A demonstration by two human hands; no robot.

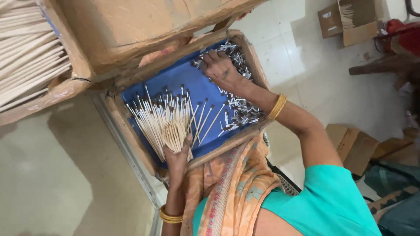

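Head view looks down on a pale tiled floor, where a big cardboard carton sits at the top with a bundle of long pale sticks beside it on the left. Below the carton lies a shallow cardboard tray lined in blue. Along the tray's right side runs a loose heap of small metal pieces. At the tray's near left, a fan of thin pale sticks with dark tips spreads outward. The left hand is wrapped around the base of this fan, fingers closed on the bunched ends. The right hand reaches to the far end of the tray, fingertips pressed down into the metal pieces; whether it pinches 1 cannot be told. Each wrist carries gold bangles.
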